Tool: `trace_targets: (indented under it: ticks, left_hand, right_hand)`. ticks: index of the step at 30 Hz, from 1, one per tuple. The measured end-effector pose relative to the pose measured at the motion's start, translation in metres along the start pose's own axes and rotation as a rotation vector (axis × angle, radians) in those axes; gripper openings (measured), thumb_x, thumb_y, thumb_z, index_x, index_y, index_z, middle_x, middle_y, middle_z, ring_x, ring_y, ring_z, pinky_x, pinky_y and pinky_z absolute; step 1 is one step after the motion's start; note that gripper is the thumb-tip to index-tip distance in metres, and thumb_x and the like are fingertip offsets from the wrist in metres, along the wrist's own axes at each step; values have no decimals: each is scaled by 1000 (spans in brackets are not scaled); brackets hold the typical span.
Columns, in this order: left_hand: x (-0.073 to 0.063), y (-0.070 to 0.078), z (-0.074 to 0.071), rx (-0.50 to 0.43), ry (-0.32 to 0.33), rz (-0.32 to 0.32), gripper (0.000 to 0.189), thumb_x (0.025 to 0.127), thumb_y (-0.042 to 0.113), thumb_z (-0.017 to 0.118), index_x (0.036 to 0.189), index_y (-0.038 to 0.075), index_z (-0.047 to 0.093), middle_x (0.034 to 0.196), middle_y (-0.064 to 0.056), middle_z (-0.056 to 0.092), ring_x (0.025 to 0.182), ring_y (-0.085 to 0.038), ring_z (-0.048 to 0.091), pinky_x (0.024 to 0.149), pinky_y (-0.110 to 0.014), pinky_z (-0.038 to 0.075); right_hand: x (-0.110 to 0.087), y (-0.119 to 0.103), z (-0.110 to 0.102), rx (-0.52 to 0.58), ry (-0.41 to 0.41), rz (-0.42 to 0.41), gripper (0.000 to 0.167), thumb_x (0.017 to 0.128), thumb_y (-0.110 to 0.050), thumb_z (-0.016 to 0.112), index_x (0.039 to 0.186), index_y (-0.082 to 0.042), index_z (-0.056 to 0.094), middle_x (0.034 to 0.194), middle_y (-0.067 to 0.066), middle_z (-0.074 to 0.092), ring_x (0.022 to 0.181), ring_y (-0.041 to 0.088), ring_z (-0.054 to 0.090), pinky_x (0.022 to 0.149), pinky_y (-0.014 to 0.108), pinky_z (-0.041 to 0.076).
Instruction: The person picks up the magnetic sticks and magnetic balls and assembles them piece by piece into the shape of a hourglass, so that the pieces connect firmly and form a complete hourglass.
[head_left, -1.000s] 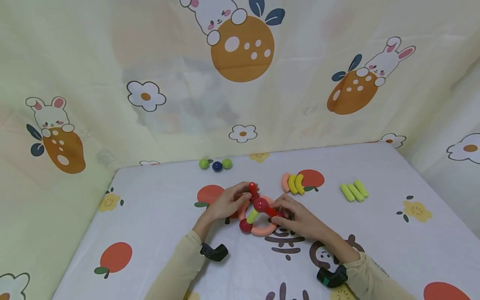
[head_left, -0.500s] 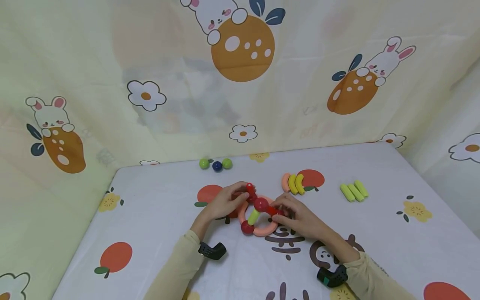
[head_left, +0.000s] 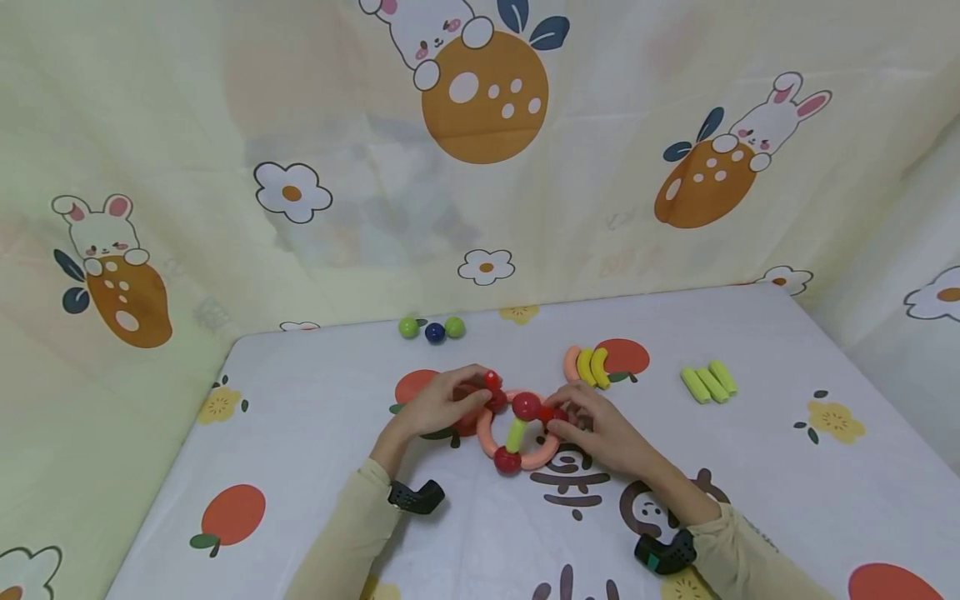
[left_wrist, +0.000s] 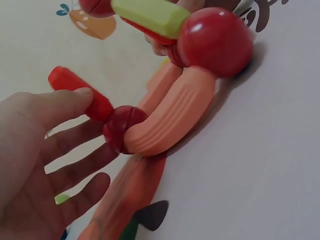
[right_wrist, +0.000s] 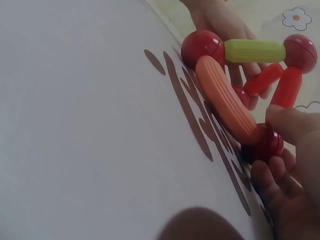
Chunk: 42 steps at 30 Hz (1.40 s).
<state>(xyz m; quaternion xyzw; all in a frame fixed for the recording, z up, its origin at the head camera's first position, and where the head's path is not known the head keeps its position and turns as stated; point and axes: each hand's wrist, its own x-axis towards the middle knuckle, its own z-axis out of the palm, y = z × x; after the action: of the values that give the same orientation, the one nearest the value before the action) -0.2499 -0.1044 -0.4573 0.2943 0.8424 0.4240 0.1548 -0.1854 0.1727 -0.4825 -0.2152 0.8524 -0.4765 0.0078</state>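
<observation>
A toy ring of curved orange rods (head_left: 486, 433) lies on the table, joined by red balls. A light green rod (head_left: 516, 435) rises from the near red ball (head_left: 507, 461) to a raised red ball (head_left: 527, 406). My left hand (head_left: 438, 406) pinches a red rod (left_wrist: 82, 92) that stands on the ring's left ball (left_wrist: 122, 127). My right hand (head_left: 600, 427) has its thumb on another red rod (right_wrist: 288, 87), which slopes from the raised ball to the right ball (right_wrist: 265, 142); its other fingers curl by that ball.
Behind the ring, two green balls (head_left: 408, 327) and a dark blue ball (head_left: 435, 333) sit near the table's back edge. Yellow curved rods (head_left: 585, 369) and an orange curved rod (head_left: 572, 365) lie at back right. Several light green rods (head_left: 707, 383) are farther right.
The toy ring has turned a little, its near ball and green rod shifting right. My left hand has moved slightly left with the red rod. The right hand stays nearly in place.
</observation>
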Motion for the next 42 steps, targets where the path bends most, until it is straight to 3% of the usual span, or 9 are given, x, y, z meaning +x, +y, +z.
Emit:
trace_targets:
  ticks: [9,17,26,32,38,42]
  left_hand:
    - [-5,-1,-6,-21,-35,7,25,91,25,63,115,24,62,110,3,66,105,-16,59,93,-38,48]
    - [-8,0,-8,-10,-77,6,25,88,30,65,113,28,63,103,7,66,97,-11,60,88,-31,49]
    - [-9,1,-7,43,-104,7,24,87,37,66,110,27,64,95,8,64,88,-10,59,81,-27,50]
    - [-9,2,-7,28,-142,8,25,87,36,67,109,26,64,94,8,65,87,-11,60,82,-26,51]
    - [-9,0,-7,29,-153,26,24,86,36,68,108,27,64,94,9,66,87,-10,60,83,-26,50]
    - [-9,1,-6,5,-163,69,22,83,34,71,103,28,64,93,10,65,84,-10,61,82,-25,52]
  right_hand:
    - [1,3,-1,33,53,107,30,89,-33,64,114,-24,49,102,-1,51,89,19,50,69,22,46]
    - [1,2,-1,82,35,121,25,92,-21,61,114,-21,48,104,1,55,94,20,53,70,21,51]
    - [0,6,0,102,-8,21,23,95,-20,56,117,-20,53,117,-1,54,104,15,54,84,22,51]
    - [-1,5,0,114,-36,-39,23,96,-20,54,119,-24,54,125,-5,49,113,13,49,91,25,48]
    - [-3,-11,-2,123,-69,-134,17,91,-12,61,106,-19,56,102,0,55,90,13,54,77,26,49]
    - [-3,-5,3,114,-117,-162,13,90,-19,64,98,-23,55,86,-3,54,79,11,52,66,25,46]
